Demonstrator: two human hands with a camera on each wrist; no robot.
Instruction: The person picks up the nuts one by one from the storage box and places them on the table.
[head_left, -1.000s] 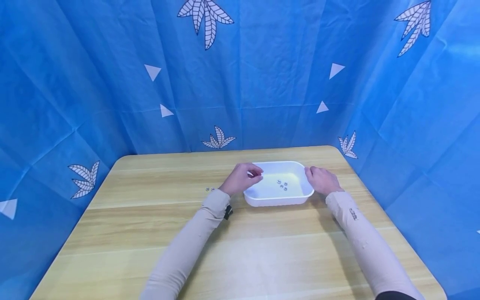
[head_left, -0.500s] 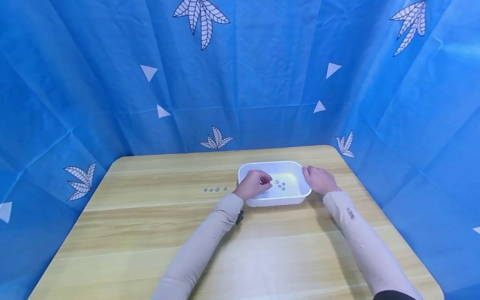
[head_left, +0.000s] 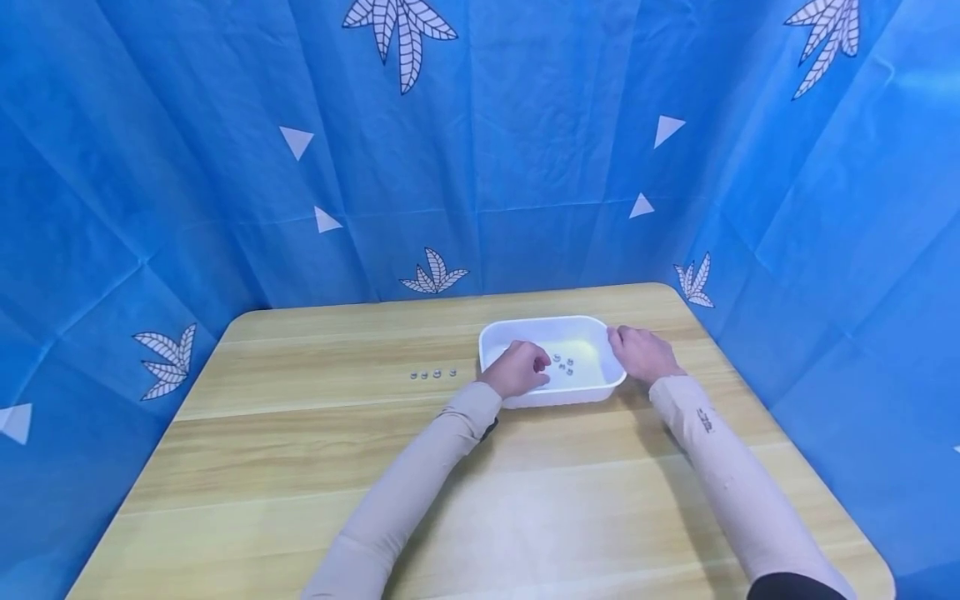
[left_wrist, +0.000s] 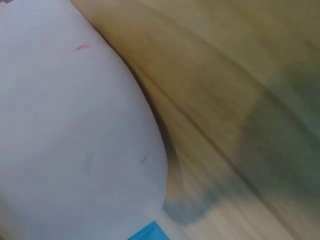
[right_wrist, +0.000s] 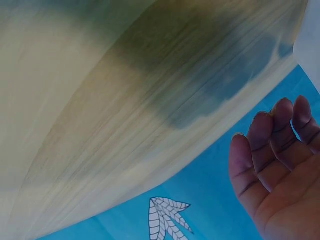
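In the head view a white plastic tray (head_left: 551, 398) holds several small shiny silvery pieces (head_left: 562, 367), too small to name. My left hand (head_left: 517, 368) is over the left part of the tray with fingers bent and a gap between thumb and forefinger; whether anything is held there is hidden. My right hand (head_left: 643, 353) holds the tray's right rim. Its fingers (right_wrist: 282, 145) show bent in the right wrist view, the thumb out of sight. More silvery pieces (head_left: 437, 374) lie in a row on the table left of the tray.
The wooden table (head_left: 300, 467) has rounded corners. A blue curtain (head_left: 480, 150) with white leaf prints hangs along its back and sides. The tray's white wall (left_wrist: 85, 125) fills the left side of the left wrist view.
My left hand has moved right, from the tray's left rim to further inside it, and its thumb and forefinger have spread apart. The right hand stays at the right rim.
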